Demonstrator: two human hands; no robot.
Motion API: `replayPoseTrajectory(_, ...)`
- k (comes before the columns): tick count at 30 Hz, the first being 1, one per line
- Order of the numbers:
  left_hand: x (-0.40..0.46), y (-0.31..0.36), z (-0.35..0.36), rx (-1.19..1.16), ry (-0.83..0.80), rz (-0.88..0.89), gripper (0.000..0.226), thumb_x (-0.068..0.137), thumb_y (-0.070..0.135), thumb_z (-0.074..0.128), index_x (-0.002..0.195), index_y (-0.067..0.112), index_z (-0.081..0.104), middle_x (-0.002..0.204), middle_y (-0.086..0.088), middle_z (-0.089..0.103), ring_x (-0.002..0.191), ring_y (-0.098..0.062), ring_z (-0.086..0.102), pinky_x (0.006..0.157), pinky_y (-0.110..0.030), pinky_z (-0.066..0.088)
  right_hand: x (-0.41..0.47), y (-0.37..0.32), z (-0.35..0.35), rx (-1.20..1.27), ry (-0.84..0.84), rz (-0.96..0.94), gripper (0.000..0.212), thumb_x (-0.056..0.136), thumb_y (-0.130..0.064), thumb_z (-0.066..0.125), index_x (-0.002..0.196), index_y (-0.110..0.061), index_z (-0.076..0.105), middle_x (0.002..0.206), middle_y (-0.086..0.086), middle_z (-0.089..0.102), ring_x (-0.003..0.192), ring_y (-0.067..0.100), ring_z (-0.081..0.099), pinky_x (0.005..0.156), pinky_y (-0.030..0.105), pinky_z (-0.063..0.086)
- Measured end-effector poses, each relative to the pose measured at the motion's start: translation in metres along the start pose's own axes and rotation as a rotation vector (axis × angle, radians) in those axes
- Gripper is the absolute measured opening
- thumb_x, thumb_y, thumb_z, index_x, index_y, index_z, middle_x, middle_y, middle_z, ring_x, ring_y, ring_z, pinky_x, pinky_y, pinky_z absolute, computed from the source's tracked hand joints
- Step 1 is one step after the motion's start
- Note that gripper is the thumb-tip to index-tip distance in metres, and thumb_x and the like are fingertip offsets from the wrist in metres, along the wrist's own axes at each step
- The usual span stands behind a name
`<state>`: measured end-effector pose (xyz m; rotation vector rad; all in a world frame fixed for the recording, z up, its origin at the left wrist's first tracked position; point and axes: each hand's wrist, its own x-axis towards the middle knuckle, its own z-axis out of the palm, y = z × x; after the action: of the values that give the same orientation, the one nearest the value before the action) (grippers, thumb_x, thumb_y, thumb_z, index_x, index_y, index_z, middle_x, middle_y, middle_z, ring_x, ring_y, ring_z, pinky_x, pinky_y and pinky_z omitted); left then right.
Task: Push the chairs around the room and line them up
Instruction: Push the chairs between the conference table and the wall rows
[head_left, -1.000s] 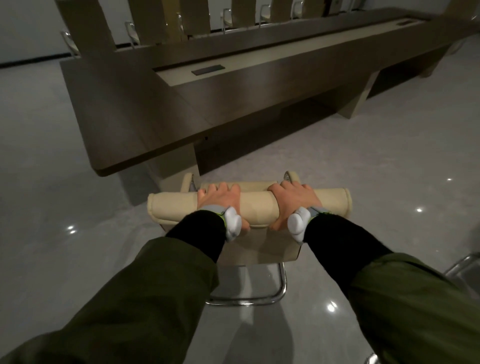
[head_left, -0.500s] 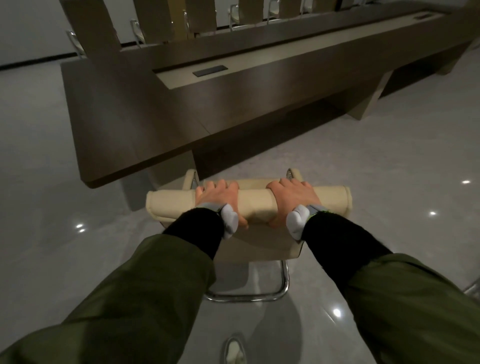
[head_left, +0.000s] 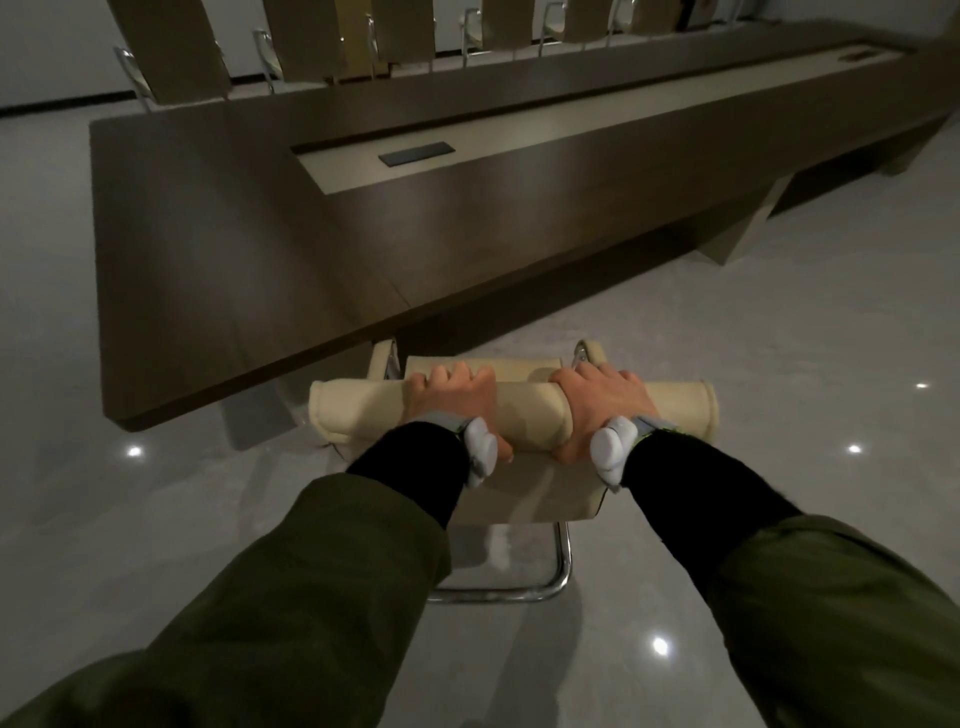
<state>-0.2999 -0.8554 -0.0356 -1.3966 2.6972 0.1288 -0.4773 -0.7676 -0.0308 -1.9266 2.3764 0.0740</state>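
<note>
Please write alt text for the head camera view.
Both hands, left hand and right hand, grip the padded top of a cream chair facing a long dark conference table. More chairs line its far side.

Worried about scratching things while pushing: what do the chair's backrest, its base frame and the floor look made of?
Backrest: cream padded leather or vinyl, seen in stitched seams. Base frame: polished chromed metal tube, mirror-bright. Floor: glossy pale stone or tile, reflecting ceiling lights.

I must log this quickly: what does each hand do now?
Left hand: closed, gripping the chair top.
Right hand: closed, gripping the chair top.
</note>
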Motion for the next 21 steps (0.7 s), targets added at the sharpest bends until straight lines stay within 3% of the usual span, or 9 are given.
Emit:
replayPoseTrajectory(5, 0.043, 0.002, -0.012, -0.035, -0.059, -0.004, 0.077, 0.061, 0.067, 0.076, 0.118, 0.028, 0.041, 0.12, -0.004, 0.048, 0.118, -0.032, 0.045, 0.1, -0.052, 0.031, 0.046, 0.02, -0.005, 0.003, -0.012, -0.011, 0.073, 0.05, -0.066, 0.069, 0.114, -0.041, 0.047, 0.105, -0.007, 0.052, 0.099, 0.023, 0.052, 0.088, 0.036, 0.034)
replayPoseTrajectory(17, 0.141, 0.012, -0.026, -0.04, -0.059, -0.048, 0.079, 0.061, 0.068, 0.075, 0.12, 0.026, 0.043, 0.124, -0.006, 0.048, 0.118, -0.033, 0.044, 0.1, -0.052, 0.032, 0.149, 0.074, -0.01, -0.023, 0.014, -0.083, 0.087, 0.046, -0.075, 0.073, 0.121, -0.043, 0.046, 0.105, -0.008, 0.053, 0.098, 0.022, 0.053, 0.09, 0.039, 0.039)
replayPoseTrajectory(21, 0.177, 0.018, -0.033, -0.06, -0.086, -0.08, 0.078, 0.061, 0.067, 0.076, 0.118, 0.026, 0.044, 0.121, -0.005, 0.048, 0.115, -0.032, 0.045, 0.097, -0.05, 0.032, 0.187, 0.092, -0.019, -0.053, -0.027, -0.132, 0.089, 0.049, -0.075, 0.075, 0.126, -0.043, 0.044, 0.115, -0.008, 0.055, 0.108, 0.022, 0.054, 0.098, 0.044, 0.037)
